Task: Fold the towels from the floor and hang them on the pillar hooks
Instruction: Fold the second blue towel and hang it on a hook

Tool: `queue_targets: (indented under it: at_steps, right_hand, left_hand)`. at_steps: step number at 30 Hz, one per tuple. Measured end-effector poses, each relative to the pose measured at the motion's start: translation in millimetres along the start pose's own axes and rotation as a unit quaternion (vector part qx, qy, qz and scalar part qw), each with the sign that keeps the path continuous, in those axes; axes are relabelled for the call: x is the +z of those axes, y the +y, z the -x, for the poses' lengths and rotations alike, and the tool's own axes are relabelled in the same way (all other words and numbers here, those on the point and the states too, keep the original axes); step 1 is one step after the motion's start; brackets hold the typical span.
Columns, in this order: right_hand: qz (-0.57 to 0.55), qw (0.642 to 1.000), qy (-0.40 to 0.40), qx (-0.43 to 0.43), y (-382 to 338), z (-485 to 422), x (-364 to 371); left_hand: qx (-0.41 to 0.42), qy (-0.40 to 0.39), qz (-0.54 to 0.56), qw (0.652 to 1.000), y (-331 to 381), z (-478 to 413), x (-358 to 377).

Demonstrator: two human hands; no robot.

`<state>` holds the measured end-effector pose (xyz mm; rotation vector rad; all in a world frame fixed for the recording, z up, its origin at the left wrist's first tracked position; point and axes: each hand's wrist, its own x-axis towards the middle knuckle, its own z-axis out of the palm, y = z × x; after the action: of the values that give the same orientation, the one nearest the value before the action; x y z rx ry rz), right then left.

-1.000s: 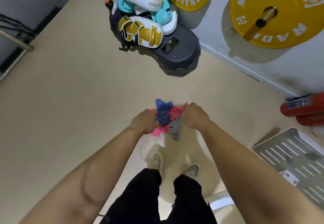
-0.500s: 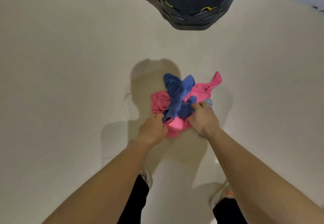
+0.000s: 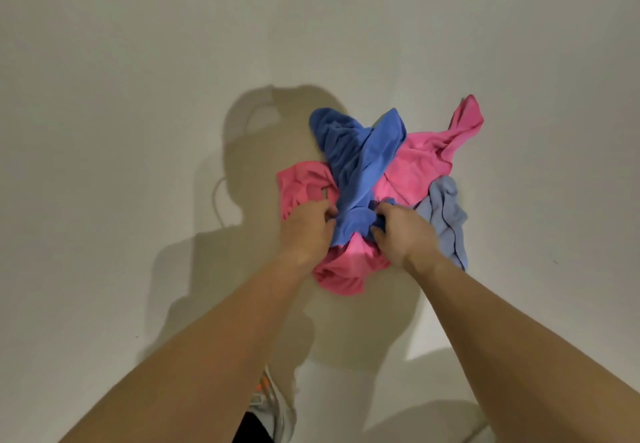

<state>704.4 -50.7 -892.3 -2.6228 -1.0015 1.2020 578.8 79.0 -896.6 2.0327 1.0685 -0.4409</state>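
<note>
Gripping the blue towel [image 3: 363, 151], left hand [image 3: 306, 233] and right hand [image 3: 403, 234] curl fingers [image 3: 381, 232] round it.

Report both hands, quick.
Left hand: closed, grips the blue towel.
Right hand: closed, grips the same blue towel.

No readable text, labels or numbers anywhere

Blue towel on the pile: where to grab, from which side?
Grip the blue towel at its bunched near end, from above, near side, where the left hand and right hand pinch it. It narrows there and lies atop the pink towel, so it should lift clear.
</note>
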Motion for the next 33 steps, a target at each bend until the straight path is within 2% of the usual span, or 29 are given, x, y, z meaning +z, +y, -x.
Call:
queue_targets:
  at_steps: [4, 6, 8, 11, 16, 18, 23, 26, 33]
  right_hand:
    - [-0.020, 0.996, -0.074, 0.034, -16.5, 53.8, -39.3]
    - [-0.038, 0.997, -0.061, 0.037, -33.6, 90.8, -69.9]
    - [-0.074, 0.997, -0.014, 0.028, -52.9, 132.2, -109.8]
    - [-0.103, 0.994, 0.028, -0.040, -81.5, 193.8, -183.3]
    - [-0.044, 0.990, 0.020, -0.130, -126.7, 291.1, -321.2]
    - [-0.049, 0.985, 0.014, -0.166, -144.1, 336.3, -374.4]
    - [-0.124, 0.984, -0.001, -0.128, -168.4, 456.1, -477.3]
    - [-0.154, 0.978, 0.032, -0.139, -176.7, 516.4, -516.8]
    - [-0.180, 0.970, 0.103, -0.127, -146.3, 591.7, -546.7]
  left_hand:
    - [0.044, 0.010, 0.037, 0.998, 29.2, 44.5, -49.3]
    - [0.064, -0.002, 0.034, 0.997, 56.5, 77.0, -84.4]
    - [0.110, -0.010, 0.015, 0.994, 89.5, 114.6, -123.4]
    - [0.153, -0.044, -0.024, 0.987, 144.8, 172.6, -185.1]
    - [0.246, -0.074, -0.072, 0.964, 253.7, 277.2, -299.3]
    - [0.246, -0.077, -0.083, 0.962, 292.9, 321.1, -347.9]
    - [0.232, -0.018, -0.169, 0.958, 368.0, 418.2, -446.2]
    - [0.244, 0.014, -0.184, 0.952, 408.0, 469.9, -489.8]
    - [0.283, 0.140, -0.204, 0.927, 479.1, 526.2, -544.4]
